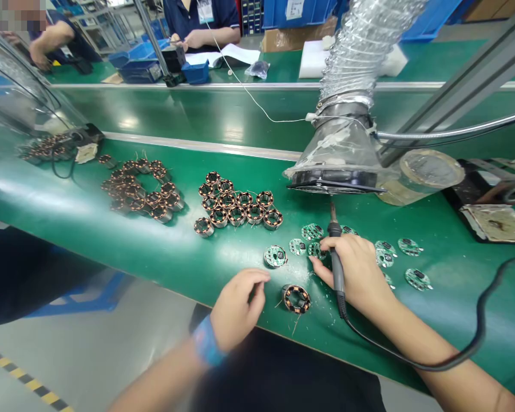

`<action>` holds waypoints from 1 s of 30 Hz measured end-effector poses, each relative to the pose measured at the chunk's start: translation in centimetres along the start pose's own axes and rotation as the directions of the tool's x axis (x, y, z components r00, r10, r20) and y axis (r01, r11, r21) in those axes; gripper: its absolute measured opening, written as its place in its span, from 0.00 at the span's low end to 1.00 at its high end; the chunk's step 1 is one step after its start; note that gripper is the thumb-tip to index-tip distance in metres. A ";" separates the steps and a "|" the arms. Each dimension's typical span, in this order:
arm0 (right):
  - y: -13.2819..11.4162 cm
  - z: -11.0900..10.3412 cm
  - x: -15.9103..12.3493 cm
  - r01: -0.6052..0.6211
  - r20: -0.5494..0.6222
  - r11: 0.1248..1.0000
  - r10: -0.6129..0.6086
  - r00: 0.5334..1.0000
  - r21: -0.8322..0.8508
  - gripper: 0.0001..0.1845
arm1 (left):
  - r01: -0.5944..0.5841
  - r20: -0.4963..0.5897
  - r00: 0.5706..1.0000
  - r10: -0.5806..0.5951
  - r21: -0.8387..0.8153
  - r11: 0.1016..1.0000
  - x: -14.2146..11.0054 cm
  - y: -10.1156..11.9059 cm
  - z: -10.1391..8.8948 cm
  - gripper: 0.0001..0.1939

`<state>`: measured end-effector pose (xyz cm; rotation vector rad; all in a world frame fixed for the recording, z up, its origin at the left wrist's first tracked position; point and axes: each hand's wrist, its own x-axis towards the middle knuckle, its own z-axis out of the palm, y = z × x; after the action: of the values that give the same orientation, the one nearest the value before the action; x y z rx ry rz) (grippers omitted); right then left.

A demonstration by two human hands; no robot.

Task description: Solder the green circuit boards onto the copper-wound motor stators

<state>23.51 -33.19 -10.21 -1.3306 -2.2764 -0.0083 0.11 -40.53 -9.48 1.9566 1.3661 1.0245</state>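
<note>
My right hand (360, 266) is wrapped around a soldering iron (337, 269) that points away from me, its metal tip up under the fan hood. The thumb and a fingertip of that hand are at a round green circuit board (315, 250); whether they pinch it I cannot tell. My left hand (239, 303), wearing a blue wristband, hovers by the bench edge with fingers loosely bent and a gap before the thumb. Just beyond it sits a motor stator topped with a circuit board (275, 256). Between my hands lies a bare copper-wound stator (296, 299).
Copper stators (237, 215) stand grouped at mid-bench, with another cluster (137, 191) farther left. Several loose boards (418, 278) lie right of my hand. The fan hood (337, 166) hangs low ahead. A soldering stand (498, 220) is far right. Co-workers sit across the bench.
</note>
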 end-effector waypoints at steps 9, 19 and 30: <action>-4.8 -3.4 -2.6 0.058 0.160 0.864 -0.158 0.974 0.500 0.12 | -0.114 -0.077 0.991 0.110 -0.049 0.992 -2.6 1.8 1.7 0.09; -5.7 -1.9 -3.3 -0.044 0.188 0.845 -0.068 0.980 0.533 0.12 | 0.350 -0.104 0.915 -0.390 -0.276 0.895 -0.4 3.0 2.3 0.06; -6.0 -1.8 -3.7 -0.036 0.131 0.861 -0.035 0.991 0.507 0.15 | 0.274 0.014 0.961 -0.278 -0.220 0.936 -1.2 1.7 0.9 0.08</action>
<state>20.85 -39.75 -8.72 -1.0681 -2.1692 0.6612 1.55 -42.21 -9.00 1.5478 1.4220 1.0106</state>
